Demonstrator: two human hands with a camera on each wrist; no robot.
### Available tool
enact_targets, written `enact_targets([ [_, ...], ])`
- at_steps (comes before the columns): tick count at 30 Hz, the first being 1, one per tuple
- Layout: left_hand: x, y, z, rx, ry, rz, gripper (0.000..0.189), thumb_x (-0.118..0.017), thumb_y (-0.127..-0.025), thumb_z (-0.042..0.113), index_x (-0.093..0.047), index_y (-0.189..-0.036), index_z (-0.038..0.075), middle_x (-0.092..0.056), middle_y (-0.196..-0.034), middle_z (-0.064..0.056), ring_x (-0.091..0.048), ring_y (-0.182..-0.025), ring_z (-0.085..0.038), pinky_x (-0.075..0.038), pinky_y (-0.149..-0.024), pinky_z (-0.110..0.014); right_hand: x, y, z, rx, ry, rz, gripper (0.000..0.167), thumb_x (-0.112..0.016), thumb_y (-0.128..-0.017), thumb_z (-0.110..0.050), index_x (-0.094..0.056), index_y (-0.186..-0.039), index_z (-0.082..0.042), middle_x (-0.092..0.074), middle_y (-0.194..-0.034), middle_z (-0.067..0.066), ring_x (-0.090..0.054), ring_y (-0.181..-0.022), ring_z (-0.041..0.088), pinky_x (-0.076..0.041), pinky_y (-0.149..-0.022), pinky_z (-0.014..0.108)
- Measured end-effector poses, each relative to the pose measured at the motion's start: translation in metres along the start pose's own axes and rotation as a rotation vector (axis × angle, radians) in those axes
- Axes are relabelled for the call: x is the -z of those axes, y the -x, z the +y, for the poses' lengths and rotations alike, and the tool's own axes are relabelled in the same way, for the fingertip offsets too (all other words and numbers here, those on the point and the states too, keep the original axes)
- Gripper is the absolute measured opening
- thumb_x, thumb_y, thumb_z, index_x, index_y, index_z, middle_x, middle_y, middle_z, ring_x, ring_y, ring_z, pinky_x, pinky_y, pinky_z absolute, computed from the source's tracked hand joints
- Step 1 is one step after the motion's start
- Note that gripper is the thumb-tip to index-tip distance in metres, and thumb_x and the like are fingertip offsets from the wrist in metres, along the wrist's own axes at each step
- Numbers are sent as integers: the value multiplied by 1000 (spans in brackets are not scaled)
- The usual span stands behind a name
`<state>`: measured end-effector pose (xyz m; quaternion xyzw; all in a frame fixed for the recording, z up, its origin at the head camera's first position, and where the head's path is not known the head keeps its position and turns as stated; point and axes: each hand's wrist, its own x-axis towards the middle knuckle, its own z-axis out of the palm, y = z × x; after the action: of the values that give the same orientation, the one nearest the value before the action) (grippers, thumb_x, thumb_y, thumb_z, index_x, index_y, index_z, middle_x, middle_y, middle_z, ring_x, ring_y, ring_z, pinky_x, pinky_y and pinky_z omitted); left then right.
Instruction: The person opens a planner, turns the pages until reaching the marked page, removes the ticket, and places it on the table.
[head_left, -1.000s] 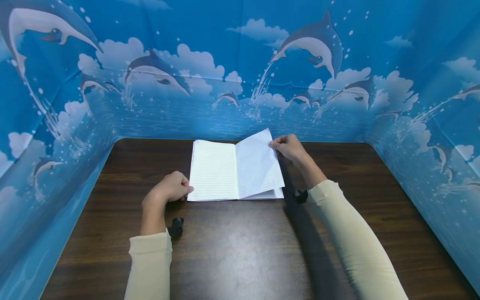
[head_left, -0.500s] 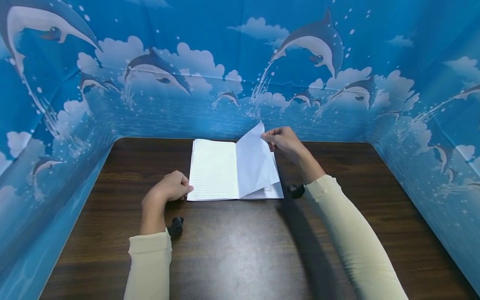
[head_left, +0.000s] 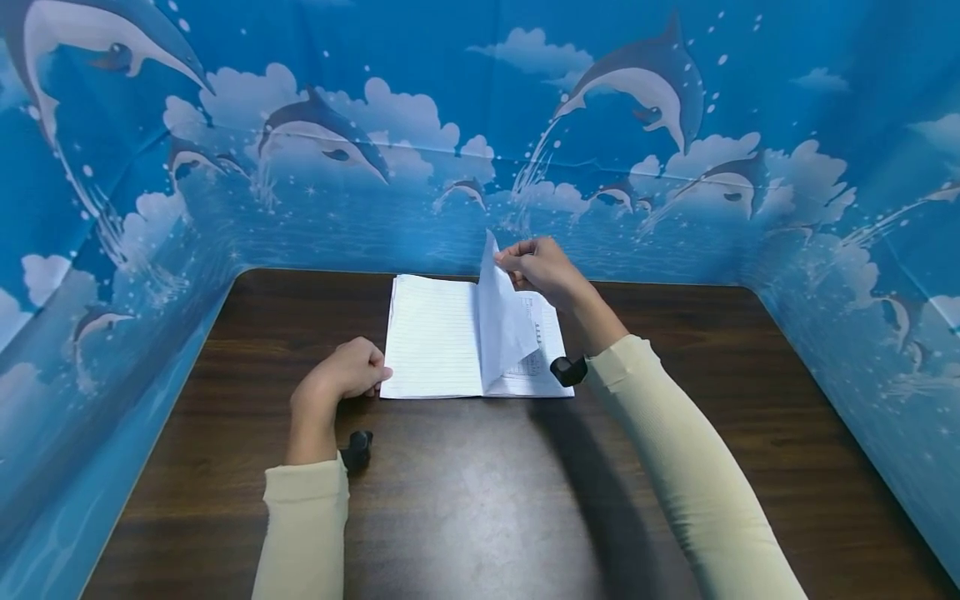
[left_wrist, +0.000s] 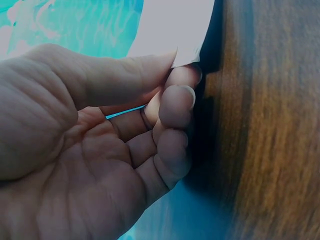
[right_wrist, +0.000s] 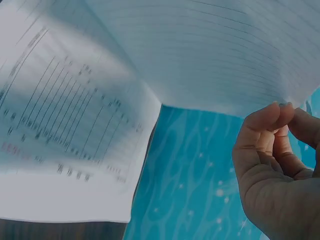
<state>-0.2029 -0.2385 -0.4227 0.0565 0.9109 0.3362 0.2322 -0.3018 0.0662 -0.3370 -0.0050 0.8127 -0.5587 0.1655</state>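
Note:
An open notebook (head_left: 433, 337) with lined white pages lies near the table's far edge. My left hand (head_left: 343, 371) pinches its left edge between thumb and forefinger, as the left wrist view shows with the paper (left_wrist: 172, 30) under the thumb. With thumb and fingertips, my right hand (head_left: 543, 268) holds the upper corner of a page (head_left: 502, 321), which stands raised and bent over the notebook's right half. Beneath it shows a printed page (right_wrist: 65, 115) with a table of lines and text, blurred in the right wrist view.
The dark wooden table (head_left: 465, 500) spreads out in front of the notebook. A blue curtain (head_left: 420, 192) printed with dolphins and clouds surrounds the table's back and sides. Each wrist wears a small black camera.
My right hand has moved left and upward with the page corner, lifting the page towards the spine and uncovering the printed page. The left hand keeps its place at the left edge.

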Motion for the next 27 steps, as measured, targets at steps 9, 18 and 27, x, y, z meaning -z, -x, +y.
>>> enact_targets([
  [9,3,1,0,-26,5,0,41,-59,-109,12,-65,-69,5,-63,-68,-7,-47,-58,-17,-43,-60,-31,-36,-16,-12,-2,-62,-81,31,-64,-109,-18,-69,-129,5,-60,-91,3,-54,-73,14,-54,-84,35],
  [18,2,2,-3,-34,5,0,42,-59,-109,11,-63,-68,6,-61,-66,-4,-46,-58,-15,-41,-60,-30,-81,-32,-11,-55,-127,-125,32,-65,-108,-15,-69,-130,8,-62,-97,3,-54,-74,13,-54,-80,33],
  [27,2,-1,-1,-20,15,-9,41,-58,-109,11,-64,-69,7,-63,-67,-3,-47,-58,-14,-42,-59,-29,-114,-45,0,-128,-264,-159,31,-62,-107,-2,-67,-133,13,-68,-92,9,-65,-70,12,-60,-65,22],
])
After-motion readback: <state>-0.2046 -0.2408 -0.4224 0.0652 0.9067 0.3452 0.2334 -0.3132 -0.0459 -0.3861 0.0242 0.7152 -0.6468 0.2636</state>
